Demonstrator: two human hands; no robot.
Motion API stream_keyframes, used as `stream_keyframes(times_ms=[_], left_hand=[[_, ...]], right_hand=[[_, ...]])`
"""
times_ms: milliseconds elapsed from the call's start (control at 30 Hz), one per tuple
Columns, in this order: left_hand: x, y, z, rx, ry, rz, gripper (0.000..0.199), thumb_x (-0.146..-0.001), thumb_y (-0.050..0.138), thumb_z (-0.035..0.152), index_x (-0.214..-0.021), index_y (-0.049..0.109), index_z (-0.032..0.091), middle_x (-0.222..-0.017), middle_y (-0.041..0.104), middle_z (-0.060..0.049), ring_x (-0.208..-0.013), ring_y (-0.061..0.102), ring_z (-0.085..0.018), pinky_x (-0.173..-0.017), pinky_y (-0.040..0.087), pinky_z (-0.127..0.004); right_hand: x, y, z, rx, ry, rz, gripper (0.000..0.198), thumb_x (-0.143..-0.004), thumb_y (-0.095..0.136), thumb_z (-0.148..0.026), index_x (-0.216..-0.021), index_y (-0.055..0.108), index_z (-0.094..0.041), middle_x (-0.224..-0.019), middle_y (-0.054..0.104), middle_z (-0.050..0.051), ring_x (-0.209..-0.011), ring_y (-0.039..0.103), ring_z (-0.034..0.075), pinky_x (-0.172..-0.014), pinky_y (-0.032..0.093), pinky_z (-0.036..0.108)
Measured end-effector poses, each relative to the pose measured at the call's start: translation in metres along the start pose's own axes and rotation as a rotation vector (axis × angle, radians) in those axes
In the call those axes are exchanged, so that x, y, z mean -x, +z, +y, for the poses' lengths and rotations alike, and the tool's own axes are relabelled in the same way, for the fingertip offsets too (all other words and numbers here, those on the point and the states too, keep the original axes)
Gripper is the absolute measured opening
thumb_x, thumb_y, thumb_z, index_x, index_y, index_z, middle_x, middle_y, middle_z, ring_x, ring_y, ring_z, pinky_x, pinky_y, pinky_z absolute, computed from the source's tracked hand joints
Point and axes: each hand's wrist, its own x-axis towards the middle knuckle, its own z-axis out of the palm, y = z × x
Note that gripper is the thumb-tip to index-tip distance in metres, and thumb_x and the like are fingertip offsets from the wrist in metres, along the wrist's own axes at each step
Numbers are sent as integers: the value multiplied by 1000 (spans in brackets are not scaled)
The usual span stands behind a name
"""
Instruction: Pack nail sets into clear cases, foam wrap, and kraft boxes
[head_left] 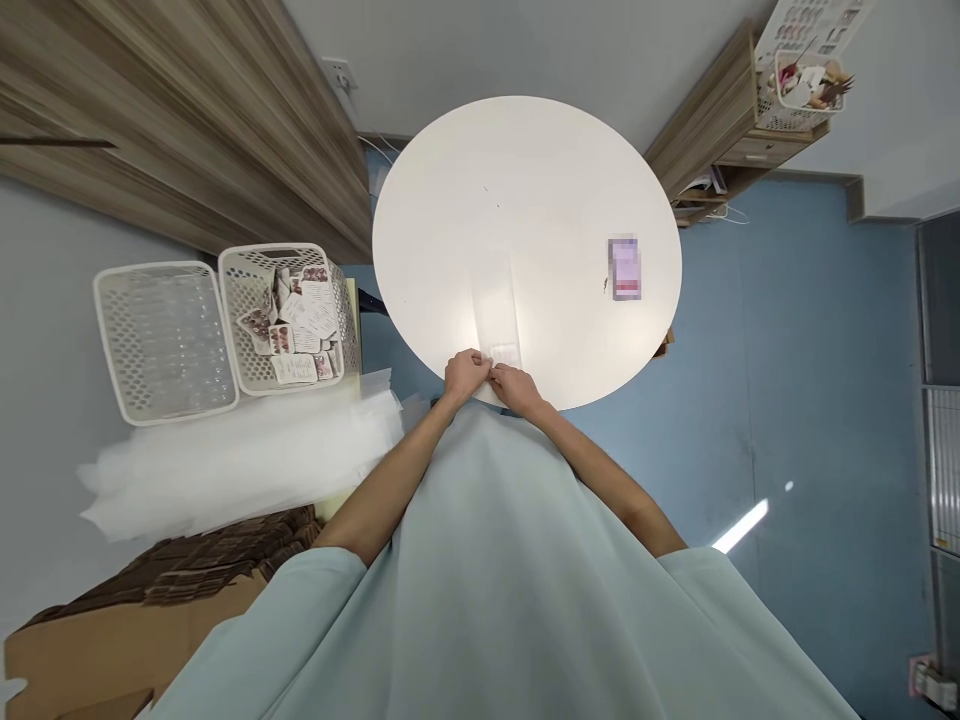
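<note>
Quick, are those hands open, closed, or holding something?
Left hand: fingers curled at the near end of the translucent sheet; grip unclear.
Right hand: fingers bent at that same end; whether it holds anything can't be told.

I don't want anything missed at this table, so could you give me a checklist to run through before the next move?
1. Both hands at the clear sheet: ok; left hand and right hand meet at its near end.
2. Sheet lying on the white table: ok; it stretches away from the hands.
3. Firm grip on the sheet: cannot tell; the fingertips are too small to judge.
4. Pixelated purple item apart from the sheet: ok; it lies to the right.
5. Tabletop free of specks: not ok; a dark speck shows beside the purple item.
</note>
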Motion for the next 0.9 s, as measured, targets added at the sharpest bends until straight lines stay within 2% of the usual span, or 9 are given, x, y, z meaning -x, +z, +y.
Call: stream_keyframes(times_ms=[100, 200, 333, 400, 533, 667, 767, 833, 900], left_hand=[[-3, 4, -3, -26, 11, 10, 17, -92, 66, 32, -100, 78, 22, -106, 83, -8, -102, 75, -28, -87, 56, -36], [-6, 7, -7, -47, 7, 29, 18, -92, 67, 33, -100, 78, 23, -104, 83, -8, -101, 75, -28, -87, 57, -37], [-7, 8, -9, -62, 4, 33, 18, -93, 67, 38, -98, 77, 23, -101, 83, -7, -100, 74, -27, -87, 56, -36], [-6, 8, -9, -49, 1, 26, 18, -94, 67, 39, -97, 75, 24, -102, 82, -7, -99, 74, -27, -86, 56, -36], [-4, 6, -10, -55, -21, 13, 20, -95, 67, 43, -93, 71, 24, -106, 80, -7, -100, 73, -27, -85, 55, -37], [-1, 9, -10, -95, -24, 35, 19, -97, 63, 43, -99, 67, 24, -105, 78, -8, -99, 72, -29, -83, 55, -40], [3, 12, -10, -182, 131, 108, 18, -100, 57, 35, -113, 64, 24, -111, 74, -11, -104, 70, -31, -88, 56, -44], [4, 13, -10, -253, 330, 128, 25, -101, 50, 24, -122, 64, 22, -124, 70, -15, -117, 66, -33, -98, 54, -49], [6, 13, -12, -300, 542, 92, 37, -99, 45, 16, -131, 63, 19, -140, 63, -18, -136, 57, -35, -111, 48, -54]], right_hand=[[0, -1, 0, -57, -8, 11, 24, -107, 52, -20, -113, 75, -27, -109, 73, 4, -87, 67, 19, -68, 44, 28], [4, -7, 5, -126, 43, 78, 22, -106, 54, -24, -109, 76, -27, -110, 74, 3, -87, 68, 19, -72, 47, 29], [10, -19, 24, -229, 270, 284, 20, -105, 55, -30, -112, 73, -25, -113, 75, 4, -89, 69, 19, -79, 51, 31], [10, -22, 34, -270, 374, 331, 22, -103, 60, -36, -116, 72, -23, -116, 76, 6, -93, 71, 21, -82, 53, 33], [5, -20, 42, -373, 469, 271, 32, -99, 68, -47, -116, 72, -20, -114, 79, 10, -105, 72, 26, -87, 54, 36], [-1, -14, 40, -455, 487, 259, 26, -97, 69, -43, -108, 73, -21, -108, 80, 9, -102, 74, 24, -85, 55, 33], [-4, -10, 40, -486, 489, 285, 20, -96, 70, -41, -100, 74, -21, -103, 80, 8, -98, 74, 23, -84, 56, 32], [-4, -8, 42, -508, 487, 298, 20, -94, 71, -41, -97, 73, -21, -101, 80, 7, -96, 74, 23, -85, 56, 32], [-4, -6, 44, -524, 490, 306, 21, -92, 72, -41, -95, 74, -21, -100, 80, 7, -96, 74, 23, -85, 56, 32]])
